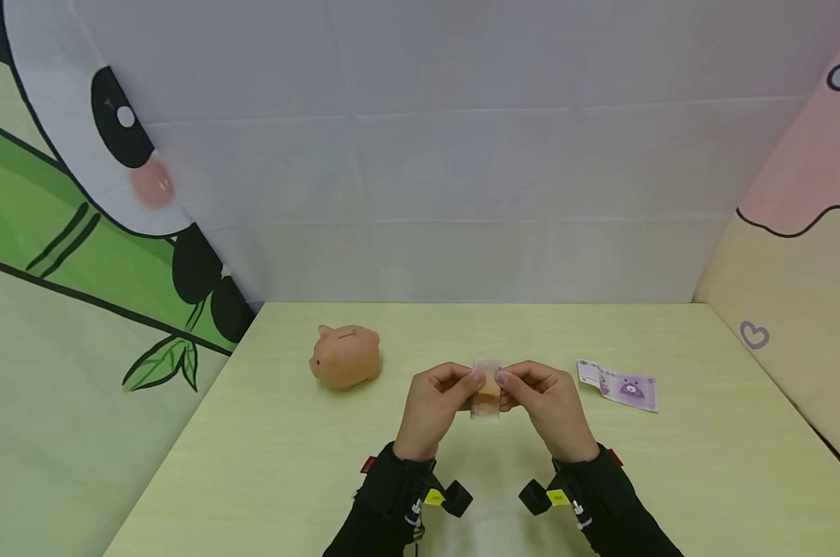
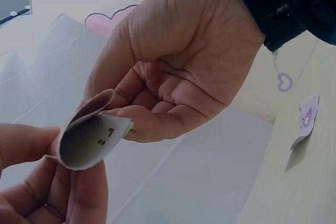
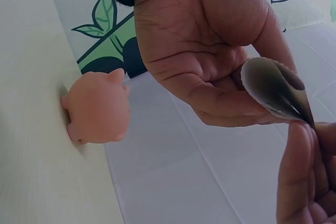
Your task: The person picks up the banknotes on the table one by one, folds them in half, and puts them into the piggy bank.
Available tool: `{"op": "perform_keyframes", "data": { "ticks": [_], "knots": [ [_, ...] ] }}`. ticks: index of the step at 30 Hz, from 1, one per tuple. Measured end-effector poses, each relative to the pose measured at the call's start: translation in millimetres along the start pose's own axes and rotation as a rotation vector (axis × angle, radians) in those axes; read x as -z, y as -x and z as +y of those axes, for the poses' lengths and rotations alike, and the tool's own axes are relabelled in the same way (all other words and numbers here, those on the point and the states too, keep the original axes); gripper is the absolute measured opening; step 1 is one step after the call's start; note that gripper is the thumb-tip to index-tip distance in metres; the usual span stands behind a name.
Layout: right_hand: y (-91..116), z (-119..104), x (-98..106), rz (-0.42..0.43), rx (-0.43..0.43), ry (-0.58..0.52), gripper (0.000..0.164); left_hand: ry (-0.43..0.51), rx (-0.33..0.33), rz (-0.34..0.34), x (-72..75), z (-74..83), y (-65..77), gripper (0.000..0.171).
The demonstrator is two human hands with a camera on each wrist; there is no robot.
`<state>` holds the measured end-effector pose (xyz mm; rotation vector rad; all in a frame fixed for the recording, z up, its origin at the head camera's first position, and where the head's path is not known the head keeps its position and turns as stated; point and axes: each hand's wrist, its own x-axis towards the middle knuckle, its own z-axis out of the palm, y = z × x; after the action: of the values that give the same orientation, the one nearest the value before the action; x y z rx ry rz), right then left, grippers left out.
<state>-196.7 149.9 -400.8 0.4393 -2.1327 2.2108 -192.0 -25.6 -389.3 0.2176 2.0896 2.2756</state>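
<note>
Above the table, my left hand (image 1: 437, 406) and my right hand (image 1: 548, 406) face each other and pinch a paper banknote (image 1: 487, 394) between thumbs and fingers. It looks like toy money, yellowish-tan in the middle with pale ends. Seen from the left wrist, the banknote (image 2: 89, 142) is bent over into an open loop, with small dark printing on its inner side. In the right wrist view the curled banknote (image 3: 273, 87) shows its shaded inside. Fingers cover both long edges.
A pinkish-orange piggy bank (image 1: 346, 357), slot on top, stands on the table (image 1: 253, 464) left of the hands. A creased purple toy banknote (image 1: 618, 385) lies to the right. Behind the table rises a pale cloth backdrop (image 1: 462, 170), with printed panels at both sides.
</note>
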Motion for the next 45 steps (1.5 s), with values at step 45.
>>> {"op": "perform_keyframes", "data": {
  "ticks": [45],
  "knots": [
    [-0.5, -2.1, 4.7, 0.03, -0.006, -0.002, 0.024, 0.014, -0.002, -0.058, -0.5, -1.9, -0.5, 0.028]
  ]
}}
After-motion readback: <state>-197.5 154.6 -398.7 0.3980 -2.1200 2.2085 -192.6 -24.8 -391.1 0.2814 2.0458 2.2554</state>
